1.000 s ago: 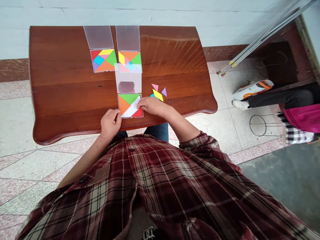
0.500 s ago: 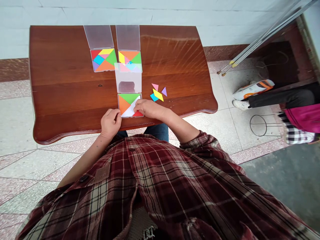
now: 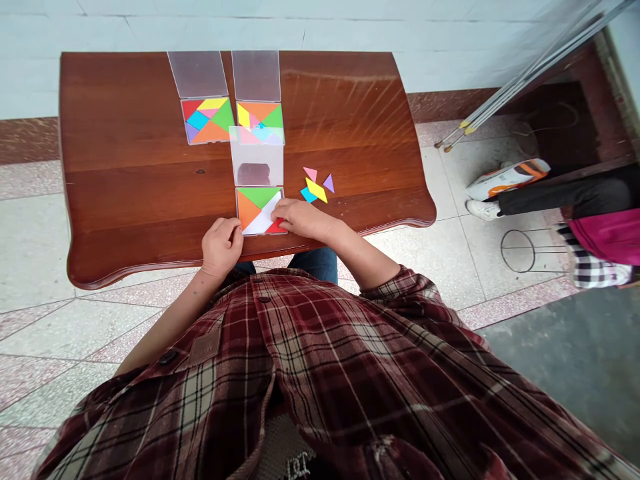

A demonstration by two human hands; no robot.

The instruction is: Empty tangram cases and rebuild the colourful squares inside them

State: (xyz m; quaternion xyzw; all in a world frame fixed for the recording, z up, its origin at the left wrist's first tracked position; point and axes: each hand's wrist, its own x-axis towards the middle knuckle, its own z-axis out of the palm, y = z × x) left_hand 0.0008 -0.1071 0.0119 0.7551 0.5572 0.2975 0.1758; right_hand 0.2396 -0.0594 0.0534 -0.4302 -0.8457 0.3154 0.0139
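Observation:
In front of me lies an opened tangram case (image 3: 238, 225) with its clear lid (image 3: 257, 157) folded back. It holds a green triangle (image 3: 258, 196) and an orange triangle (image 3: 247, 213), and its white bottom shows between the pieces. A red triangle (image 3: 277, 227) sits in the lower right corner, partly covered by my right hand (image 3: 300, 219). That hand's fingers are curled together over the case's right side; what lies under the fingertips is hidden. My left hand (image 3: 223, 244) pinches the case's left edge. To the right lie loose pink (image 3: 311, 173), purple (image 3: 329, 183), yellow (image 3: 317, 190) and blue pieces (image 3: 308, 195).
Two filled tangram cases, one left (image 3: 210, 121) and one right (image 3: 267, 113), stand lid-up farther back. The near case's lid overlaps the right one. The wooden table (image 3: 125, 167) has a curved front edge. A seated person's leg (image 3: 550, 199) and metal poles (image 3: 505, 80) are off to the right.
My right hand has shifted slightly right, uncovering more of the white bottom and the red triangle. My left hand and the loose pieces stay where they were.

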